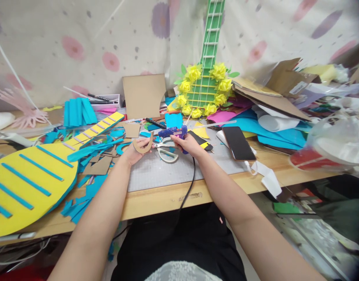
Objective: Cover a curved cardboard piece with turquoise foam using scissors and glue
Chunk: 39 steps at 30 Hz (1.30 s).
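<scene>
My right hand [188, 143] is wrapped round a blue hot glue gun [167, 132], its nozzle pointing left and a black cord running down from the grip over the table edge. In my left hand [134, 153] is a curved strip of brown cardboard [144, 149], shaped like a U, held close to the nozzle. Whether the nozzle touches the strip I cannot tell. Scissors [169, 157] with pale handles lie between my hands on a grey cutting mat [156, 175]. Just left of my left hand is a blue ring-shaped piece [122, 148].
A yellow paper guitar [30, 171] with blue strips lies at left among blue scraps [88, 195]. At the back stands a green paper guitar [208, 78] with yellow flowers. A phone [239, 144], paper piles [278, 132] and a clear plastic tub [331, 140] are on the right.
</scene>
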### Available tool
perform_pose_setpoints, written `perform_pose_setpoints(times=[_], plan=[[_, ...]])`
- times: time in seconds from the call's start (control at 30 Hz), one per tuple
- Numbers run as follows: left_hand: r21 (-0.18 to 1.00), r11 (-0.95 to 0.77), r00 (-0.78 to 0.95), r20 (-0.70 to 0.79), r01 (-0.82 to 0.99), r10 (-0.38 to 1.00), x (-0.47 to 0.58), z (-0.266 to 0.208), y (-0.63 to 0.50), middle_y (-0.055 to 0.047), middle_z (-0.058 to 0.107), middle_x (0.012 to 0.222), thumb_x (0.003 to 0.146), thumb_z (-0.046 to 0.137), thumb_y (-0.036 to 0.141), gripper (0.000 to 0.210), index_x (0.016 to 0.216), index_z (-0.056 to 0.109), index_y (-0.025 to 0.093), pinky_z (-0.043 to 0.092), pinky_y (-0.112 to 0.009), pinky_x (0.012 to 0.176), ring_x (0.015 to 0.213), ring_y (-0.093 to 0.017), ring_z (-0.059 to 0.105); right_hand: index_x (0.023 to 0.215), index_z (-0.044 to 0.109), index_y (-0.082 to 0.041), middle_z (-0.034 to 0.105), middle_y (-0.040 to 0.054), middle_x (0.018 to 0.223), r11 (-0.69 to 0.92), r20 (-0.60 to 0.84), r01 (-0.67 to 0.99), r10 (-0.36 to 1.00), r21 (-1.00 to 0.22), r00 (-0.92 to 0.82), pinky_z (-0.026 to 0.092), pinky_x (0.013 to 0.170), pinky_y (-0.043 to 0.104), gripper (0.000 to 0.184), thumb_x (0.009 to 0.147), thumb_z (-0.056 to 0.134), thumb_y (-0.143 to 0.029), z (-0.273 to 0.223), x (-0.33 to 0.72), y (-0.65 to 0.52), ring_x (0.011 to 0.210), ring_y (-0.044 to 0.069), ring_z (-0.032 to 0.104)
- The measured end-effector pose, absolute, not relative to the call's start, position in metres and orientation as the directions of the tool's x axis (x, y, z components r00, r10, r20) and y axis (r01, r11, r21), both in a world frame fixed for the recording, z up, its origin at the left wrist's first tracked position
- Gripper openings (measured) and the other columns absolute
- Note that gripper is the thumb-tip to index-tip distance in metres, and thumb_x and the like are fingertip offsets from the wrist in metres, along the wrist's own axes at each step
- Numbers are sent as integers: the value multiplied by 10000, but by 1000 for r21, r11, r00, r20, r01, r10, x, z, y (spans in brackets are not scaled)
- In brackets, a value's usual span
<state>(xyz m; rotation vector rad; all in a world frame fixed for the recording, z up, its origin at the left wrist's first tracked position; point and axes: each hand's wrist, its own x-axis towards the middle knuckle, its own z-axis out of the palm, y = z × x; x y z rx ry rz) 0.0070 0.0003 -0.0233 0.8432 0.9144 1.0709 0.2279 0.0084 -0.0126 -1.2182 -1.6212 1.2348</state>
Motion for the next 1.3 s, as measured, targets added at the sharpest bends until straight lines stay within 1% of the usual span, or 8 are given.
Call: perform_pose_setpoints(times=[0.27, 0.4, 0.57, 0.7, 0.9, 1.07, 1.3], plan=[[907, 259, 193, -203, -332, 960, 6, -25, 1, -52, 639, 643, 762, 594, 152, 123, 695, 687, 108, 440, -184, 473, 555, -99, 565, 566, 428, -184, 422, -50, 438, 62, -5, 241, 963, -969, -268, 319, 380, 211, 457, 674, 595, -594, -9, 228, 6, 377, 52, 366], [905, 252, 186, -197, -342, 963, 5, -27, 2, -55, 645, 654, 751, 608, 156, 111, 694, 690, 108, 436, -177, 472, 575, -102, 573, 552, 424, -182, 412, -50, 432, 62, -12, 258, 961, -964, -277, 308, 379, 211, 456, 679, 595, -585, -8, 228, 5, 374, 49, 355], [904, 241, 171, -191, -354, 967, 4, -28, 3, -46, 643, 661, 727, 643, 162, 68, 706, 677, 107, 435, -181, 490, 582, -95, 573, 544, 433, -179, 426, -45, 438, 66, -18, 287, 960, -956, -279, 309, 380, 209, 456, 690, 585, -583, -8, 229, 5, 378, 50, 366], [908, 242, 186, -187, -341, 964, 5, -27, 2, -37, 641, 663, 738, 631, 161, 67, 710, 674, 117, 440, -187, 503, 560, -83, 554, 533, 425, -183, 428, -43, 430, 77, -6, 307, 966, -949, -259, 317, 389, 215, 465, 689, 583, -592, -9, 230, 6, 373, 54, 371], [890, 268, 186, -212, -369, 960, 6, -26, 1, -49, 643, 658, 745, 606, 127, 87, 723, 684, 94, 448, -188, 510, 554, -85, 551, 511, 429, -182, 427, -32, 401, 91, 9, 358, 974, -929, -225, 333, 413, 225, 482, 697, 570, -604, -8, 230, 7, 371, 67, 395], [887, 254, 172, -202, -385, 964, 6, -26, 1, -44, 643, 645, 746, 611, 124, 96, 675, 673, 104, 458, -181, 511, 558, -87, 560, 544, 437, -179, 428, -43, 432, 80, -8, 324, 965, -943, -262, 302, 381, 215, 461, 675, 600, -590, -7, 230, 5, 368, 56, 375], [863, 310, 145, -275, -399, 950, 11, -17, -2, -36, 635, 611, 764, 596, 102, 115, 674, 668, 96, 470, -151, 484, 522, -69, 553, 528, 427, -177, 423, -35, 462, 102, -17, 329, 941, -939, -339, 303, 389, 220, 470, 707, 567, -588, -6, 232, 2, 387, 51, 365]])
